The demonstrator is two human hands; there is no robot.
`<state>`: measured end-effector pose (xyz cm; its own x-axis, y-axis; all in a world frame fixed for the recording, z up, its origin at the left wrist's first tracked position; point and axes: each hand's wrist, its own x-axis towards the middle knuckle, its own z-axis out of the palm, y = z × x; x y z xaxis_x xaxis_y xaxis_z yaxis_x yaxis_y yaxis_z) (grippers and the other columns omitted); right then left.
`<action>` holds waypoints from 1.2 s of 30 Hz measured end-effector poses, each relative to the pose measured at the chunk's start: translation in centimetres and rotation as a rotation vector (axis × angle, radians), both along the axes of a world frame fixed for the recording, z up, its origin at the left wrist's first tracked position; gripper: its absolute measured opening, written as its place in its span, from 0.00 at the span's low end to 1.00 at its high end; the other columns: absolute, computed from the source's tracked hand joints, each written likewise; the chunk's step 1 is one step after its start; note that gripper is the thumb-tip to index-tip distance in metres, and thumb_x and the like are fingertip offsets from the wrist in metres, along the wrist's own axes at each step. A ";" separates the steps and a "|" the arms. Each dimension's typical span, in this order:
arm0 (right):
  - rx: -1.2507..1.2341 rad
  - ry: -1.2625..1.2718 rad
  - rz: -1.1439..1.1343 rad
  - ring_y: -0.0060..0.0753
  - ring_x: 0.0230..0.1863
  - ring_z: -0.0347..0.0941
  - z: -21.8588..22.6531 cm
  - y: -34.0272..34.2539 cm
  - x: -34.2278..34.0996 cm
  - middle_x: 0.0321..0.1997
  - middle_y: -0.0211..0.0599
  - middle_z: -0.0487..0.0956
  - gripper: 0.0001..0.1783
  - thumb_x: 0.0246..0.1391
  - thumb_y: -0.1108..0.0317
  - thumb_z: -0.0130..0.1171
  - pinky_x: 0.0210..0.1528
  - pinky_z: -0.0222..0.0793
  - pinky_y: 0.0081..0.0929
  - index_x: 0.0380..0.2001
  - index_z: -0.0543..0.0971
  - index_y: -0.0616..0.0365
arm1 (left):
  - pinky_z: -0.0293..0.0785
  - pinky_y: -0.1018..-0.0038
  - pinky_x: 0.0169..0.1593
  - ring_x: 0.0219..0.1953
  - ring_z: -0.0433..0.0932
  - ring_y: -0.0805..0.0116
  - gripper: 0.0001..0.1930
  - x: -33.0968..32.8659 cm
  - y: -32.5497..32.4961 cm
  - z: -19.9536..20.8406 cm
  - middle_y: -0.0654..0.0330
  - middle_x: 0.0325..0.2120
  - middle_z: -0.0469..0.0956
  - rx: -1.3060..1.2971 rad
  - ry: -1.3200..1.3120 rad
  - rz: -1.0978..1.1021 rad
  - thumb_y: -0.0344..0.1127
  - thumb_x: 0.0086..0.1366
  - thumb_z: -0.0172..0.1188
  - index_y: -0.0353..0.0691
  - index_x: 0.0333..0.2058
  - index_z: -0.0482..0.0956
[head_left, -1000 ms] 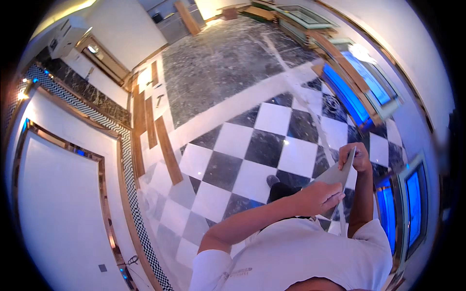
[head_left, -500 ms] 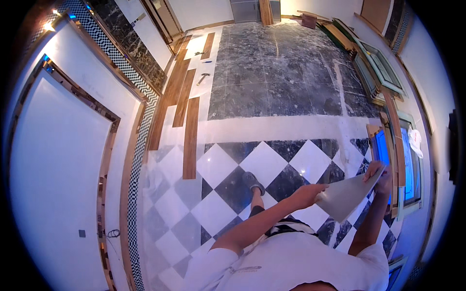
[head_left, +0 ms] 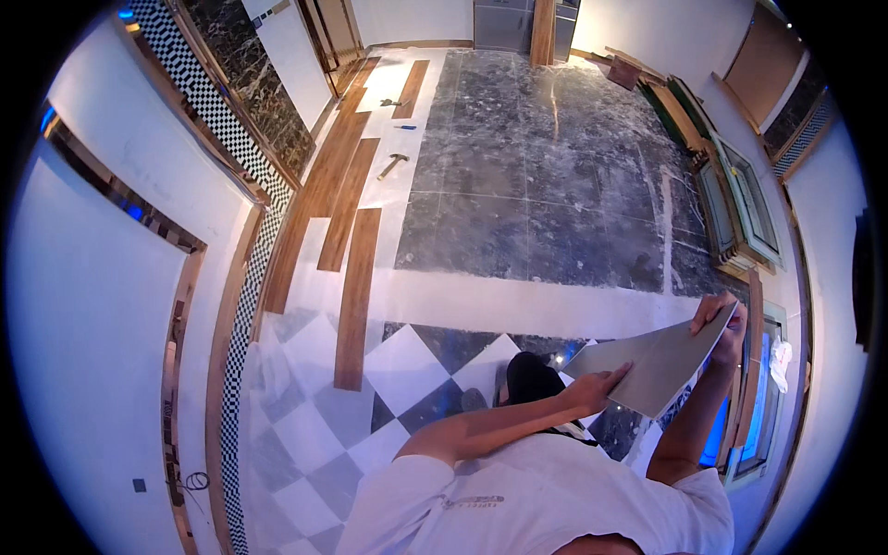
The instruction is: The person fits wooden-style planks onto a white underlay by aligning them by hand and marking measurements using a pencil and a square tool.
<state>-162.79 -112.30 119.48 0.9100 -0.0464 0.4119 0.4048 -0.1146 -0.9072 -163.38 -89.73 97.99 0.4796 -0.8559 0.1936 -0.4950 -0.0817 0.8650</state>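
Along the left edge of the black and white stone-tiled floor runs a narrow checkered strip. To its right lie long brown wood-grain planks in staggered rows, and beside them a hammer with a brown handle. At the floor's far edge stands a grey cabinet, its contents hidden. Nearer, held above the floor toward its right edge, is a flat, smooth grey board. The person's left hand pinches its near edge between thumb and fingers; the right hand grips its far right end, fingers curled over the edge. Along the floor's right edge, rectangular pale-green frames lean by the wall, a crumpled white cloth near them. Compared with half a second ago, the board shows more of its broad face, while hammer and planks lie unmoved on the floor.
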 end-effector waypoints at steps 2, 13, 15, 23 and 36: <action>0.010 0.046 0.018 0.31 0.22 0.75 -0.3 1.0 7.0 0.21 0.40 0.76 0.22 0.48 0.55 0.72 0.23 0.68 0.24 0.28 0.71 0.58 | 0.74 0.52 0.42 0.40 0.78 0.36 0.47 5.2 0.6 -0.5 0.38 0.41 0.78 0.064 0.042 0.043 0.31 0.58 0.56 0.46 0.72 0.40; 0.023 0.266 0.116 0.26 0.44 0.74 -7.1 10.7 54.6 0.43 0.32 0.78 0.25 0.56 0.56 0.65 0.46 0.71 0.26 0.49 0.76 0.64 | 0.71 0.49 0.29 0.25 0.78 0.38 0.15 40.0 2.4 -4.5 0.43 0.17 0.77 0.181 0.039 0.676 0.35 0.62 0.57 0.32 0.20 0.78; -0.234 0.206 -0.050 0.37 0.52 0.77 -8.0 14.5 60.8 0.51 0.42 0.80 0.30 0.57 0.54 0.65 0.52 0.72 0.33 0.55 0.74 0.63 | 0.73 0.51 0.30 0.26 0.79 0.38 0.15 45.6 3.9 -4.5 0.45 0.19 0.79 0.163 0.205 0.884 0.38 0.63 0.59 0.31 0.23 0.79; -0.516 0.627 -0.104 0.60 0.40 0.79 -29.4 17.3 71.9 0.35 0.56 0.81 0.23 0.57 0.50 0.61 0.41 0.73 0.46 0.39 0.80 0.62 | 0.86 0.69 0.36 0.38 0.81 0.65 0.15 65.5 13.0 -1.3 0.53 0.40 0.78 -0.270 1.067 1.159 0.33 0.65 0.60 0.26 0.45 0.75; 1.070 1.320 -0.492 0.34 0.21 0.74 -53.4 19.2 100.1 0.37 0.49 0.82 0.16 0.58 0.52 0.63 0.12 0.59 0.18 0.41 0.75 0.51 | 0.81 0.72 0.38 0.40 0.80 0.69 0.16 99.9 28.2 2.1 0.58 0.41 0.77 -0.603 1.053 1.296 0.33 0.65 0.63 0.32 0.48 0.75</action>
<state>-62.73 -93.15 66.11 0.4003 -0.1253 -0.9078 -0.4765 0.8177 -0.3230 -63.50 -61.50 100.05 0.8431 0.2031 -0.4979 0.3543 0.4866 0.7985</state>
